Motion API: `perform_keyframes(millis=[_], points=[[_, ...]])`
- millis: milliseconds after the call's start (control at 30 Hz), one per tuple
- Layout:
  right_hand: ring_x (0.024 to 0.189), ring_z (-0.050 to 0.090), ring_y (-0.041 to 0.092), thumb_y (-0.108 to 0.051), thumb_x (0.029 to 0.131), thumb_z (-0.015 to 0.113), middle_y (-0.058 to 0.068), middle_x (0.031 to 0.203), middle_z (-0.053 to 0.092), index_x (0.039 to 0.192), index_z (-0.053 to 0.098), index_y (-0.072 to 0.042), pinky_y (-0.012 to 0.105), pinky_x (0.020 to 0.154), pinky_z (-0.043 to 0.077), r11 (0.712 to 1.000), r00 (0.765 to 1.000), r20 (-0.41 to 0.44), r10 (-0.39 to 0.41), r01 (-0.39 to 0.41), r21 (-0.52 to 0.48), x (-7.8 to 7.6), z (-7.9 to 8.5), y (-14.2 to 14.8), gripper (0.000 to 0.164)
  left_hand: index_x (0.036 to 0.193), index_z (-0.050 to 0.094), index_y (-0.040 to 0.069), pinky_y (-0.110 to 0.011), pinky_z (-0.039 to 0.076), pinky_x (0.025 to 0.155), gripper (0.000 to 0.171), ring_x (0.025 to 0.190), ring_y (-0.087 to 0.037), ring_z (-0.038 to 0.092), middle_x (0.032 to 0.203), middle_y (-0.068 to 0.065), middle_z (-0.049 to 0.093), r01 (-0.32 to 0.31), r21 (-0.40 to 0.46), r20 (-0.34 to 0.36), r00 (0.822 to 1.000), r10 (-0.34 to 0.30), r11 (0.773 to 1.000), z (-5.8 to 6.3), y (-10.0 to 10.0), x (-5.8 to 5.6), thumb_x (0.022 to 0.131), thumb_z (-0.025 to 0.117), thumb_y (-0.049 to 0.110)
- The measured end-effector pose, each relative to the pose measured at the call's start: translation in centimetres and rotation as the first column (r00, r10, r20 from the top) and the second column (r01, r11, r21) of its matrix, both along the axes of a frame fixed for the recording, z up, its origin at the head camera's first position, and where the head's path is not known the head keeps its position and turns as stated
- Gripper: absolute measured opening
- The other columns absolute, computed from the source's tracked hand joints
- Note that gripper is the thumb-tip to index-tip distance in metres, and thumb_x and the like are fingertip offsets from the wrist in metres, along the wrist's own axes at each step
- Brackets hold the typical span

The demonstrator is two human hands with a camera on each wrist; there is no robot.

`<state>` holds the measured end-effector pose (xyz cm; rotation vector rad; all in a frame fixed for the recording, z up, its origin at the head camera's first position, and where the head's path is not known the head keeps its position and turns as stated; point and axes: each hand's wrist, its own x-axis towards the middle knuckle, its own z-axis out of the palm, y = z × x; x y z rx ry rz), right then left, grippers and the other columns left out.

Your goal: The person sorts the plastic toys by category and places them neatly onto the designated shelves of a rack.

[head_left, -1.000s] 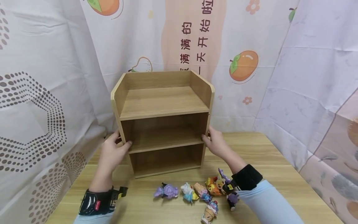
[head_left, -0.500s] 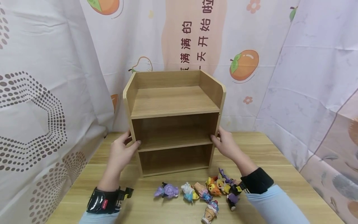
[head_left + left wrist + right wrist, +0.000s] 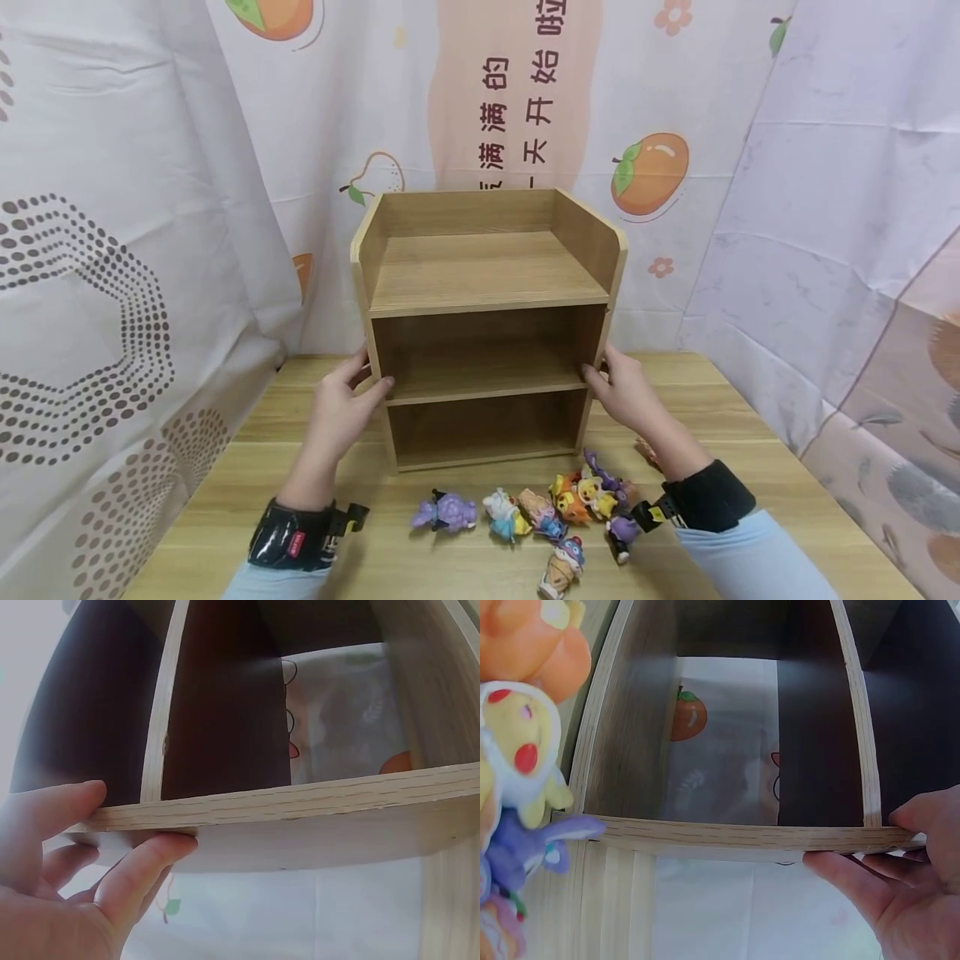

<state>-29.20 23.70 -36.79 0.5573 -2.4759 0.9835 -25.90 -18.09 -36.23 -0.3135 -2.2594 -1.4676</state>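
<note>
A small wooden shelf (image 3: 487,271) with two compartments below a railed top stands upright in the middle of the table. My left hand (image 3: 339,412) grips its left side panel at middle-shelf height, the thumb on the inner side and the fingers outside, as the left wrist view shows up close on the panel's edge (image 3: 300,802). On the other side my right hand (image 3: 626,392) pinches the right panel the same way; in the right wrist view its thumb lies just above the edge (image 3: 742,836) and its fingers below. Part of the lower compartment's back is open.
Several small toy figures lie on the table (image 3: 465,575) in front of the shelf: a purple one (image 3: 446,511), a white-and-yellow one (image 3: 506,515), an ice-cream-cone one (image 3: 562,567) and a cluster (image 3: 581,496) near the right forearm. Patterned curtains (image 3: 360,100) hang behind and on both sides.
Both hands have moved the shelf to the right across the table, keeping their grip on its side panels. The toy figures have stayed where they were.
</note>
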Motion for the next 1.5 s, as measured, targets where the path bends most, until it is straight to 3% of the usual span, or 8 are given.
perform_keyframes(millis=[467,667,867,1133,1500], points=[[0.118,0.059,0.051,-0.007,0.103,0.055,0.033,0.129,0.061,0.143,0.049,0.004,0.062,0.088,0.054,0.999,0.999,-0.006,-0.037,0.037,0.003,0.6,-0.2,1.1,0.042,0.152,0.050,0.009,-0.047,0.056,0.092,0.061,0.128,-0.037,0.057,0.151,-0.014,0.051,0.031,-0.028,-0.018,0.999,-0.032,0.999,-0.1,1.2,-0.7,0.095,0.073,0.012],[0.119,0.058,0.050,-0.007,0.103,0.057,0.031,0.131,0.061,0.144,0.050,0.001,0.063,0.090,0.053,0.998,0.998,-0.007,-0.057,0.057,-0.018,0.7,-0.3,1.4,0.043,0.151,0.050,0.010,-0.044,0.056,0.091,0.060,0.129,-0.036,0.057,0.150,-0.013,0.052,0.035,-0.018,-0.025,0.999,-0.035,0.999,-0.4,1.6,-1.6,0.096,0.073,0.014],[0.117,0.059,0.051,-0.010,0.103,0.057,0.032,0.130,0.061,0.140,0.054,0.001,0.059,0.082,0.057,0.996,0.997,-0.001,-0.081,0.081,-0.027,0.8,-0.6,1.6,0.039,0.151,0.050,0.007,-0.039,0.054,0.094,0.060,0.130,-0.033,0.056,0.148,-0.015,0.052,0.056,0.027,-0.028,0.998,-0.055,0.998,-0.7,1.8,-2.1,0.096,0.073,0.016],[0.116,0.061,0.051,-0.014,0.104,0.057,0.031,0.129,0.062,0.139,0.056,-0.001,0.060,0.083,0.057,0.994,0.994,-0.010,-0.111,0.110,-0.011,0.2,-0.4,1.9,0.037,0.148,0.053,0.006,-0.037,0.054,0.093,0.057,0.127,-0.032,0.059,0.146,-0.015,0.055,0.041,0.050,-0.075,0.996,-0.037,0.998,-1.0,2.3,-2.7,0.096,0.074,0.016],[0.117,0.060,0.050,-0.012,0.103,0.057,0.032,0.130,0.061,0.138,0.056,0.000,0.059,0.086,0.056,0.990,0.990,-0.010,-0.137,0.137,-0.023,-0.4,-0.4,2.1,0.037,0.147,0.053,0.006,-0.039,0.054,0.094,0.055,0.125,-0.032,0.060,0.145,-0.016,0.056,0.016,0.021,-0.107,0.994,-0.014,1.000,-1.6,2.9,-3.9,0.097,0.073,0.016]])
